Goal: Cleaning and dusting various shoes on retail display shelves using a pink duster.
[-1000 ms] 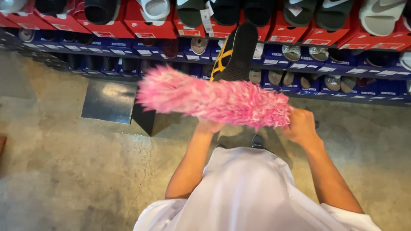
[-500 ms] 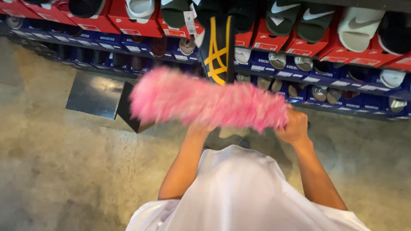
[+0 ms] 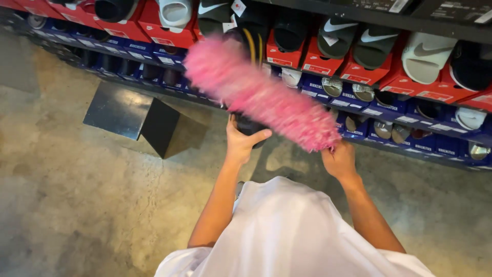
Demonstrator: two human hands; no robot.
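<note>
duster pink, fluffy | right hand fingers clasp it | left hand fingers grip black shoe

Duster lying slantwise from eleven o'clock down to four o'clock, in front of the stacked shoe boxes along twelve o'clock. Sandal behind the duster, heel end in the left hand at centre. Right hand at three o'clock of the left, at the duster's lower end. Slides on top of the boxes. Angled floor stand at nine o'clock, on the concrete floor.
</note>
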